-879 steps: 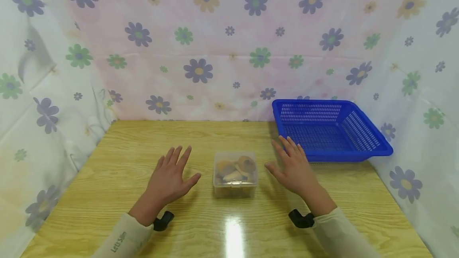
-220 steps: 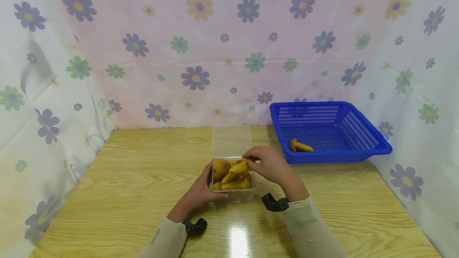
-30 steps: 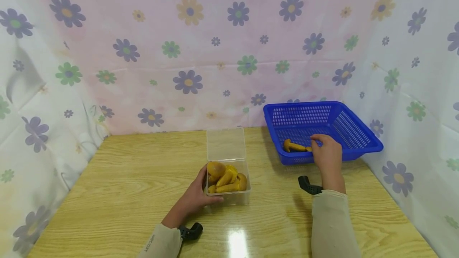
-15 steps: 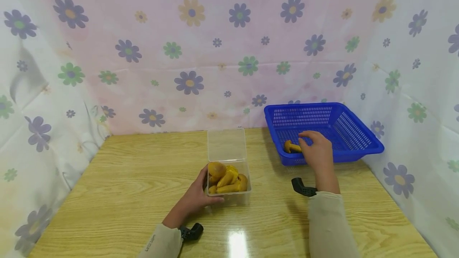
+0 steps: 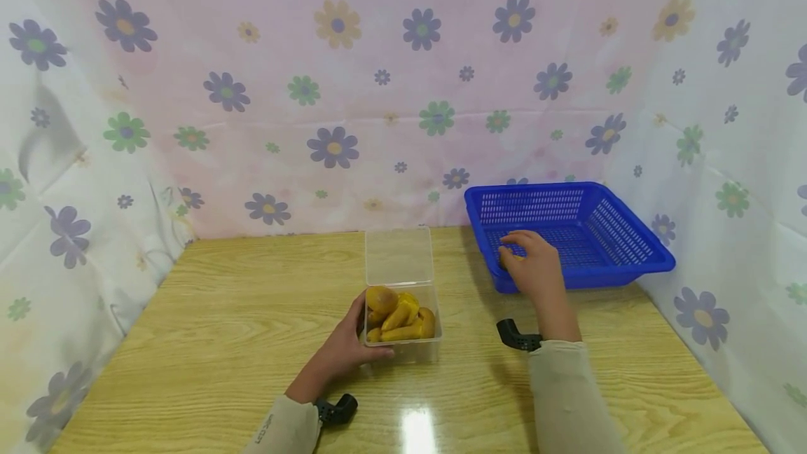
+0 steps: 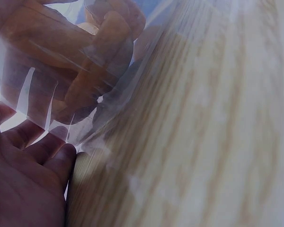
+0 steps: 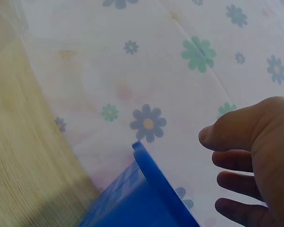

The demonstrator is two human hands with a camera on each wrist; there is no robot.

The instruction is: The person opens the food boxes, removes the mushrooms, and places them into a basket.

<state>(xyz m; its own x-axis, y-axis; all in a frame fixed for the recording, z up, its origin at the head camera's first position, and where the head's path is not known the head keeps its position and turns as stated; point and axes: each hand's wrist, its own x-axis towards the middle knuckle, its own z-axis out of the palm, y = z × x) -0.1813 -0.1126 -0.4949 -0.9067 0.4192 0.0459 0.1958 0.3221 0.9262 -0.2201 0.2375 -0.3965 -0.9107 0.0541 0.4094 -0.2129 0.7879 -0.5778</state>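
In the head view my left hand (image 5: 345, 347) grips the left side of a clear plastic box (image 5: 430, 351), thumb along its front. Several yellow-brown mushrooms (image 5: 401, 332) lie inside, and its hinged lid (image 5: 398, 256) is folded back onto the table. The left wrist view shows curled fingers (image 6: 57, 153) against the box wall. Over the near left part of the blue basket (image 5: 630, 273), my right hand (image 5: 539, 272) has its thumb and fingers apart with nothing between them, as the right wrist view shows. It mostly hides a mushroom (image 5: 519, 258) in the basket.
The wooden table (image 5: 252, 300) carries the box in the middle and the basket at the back right. A flowered cloth (image 5: 378, 118) stands behind the table and along both sides. Each wrist wears a black camera mount (image 5: 518, 336).
My right hand has moved left across the basket, towards the box, fingers apart. A second mushroom piece, seen beside its fingers a second ago, is now hidden. My left hand stays on the box.
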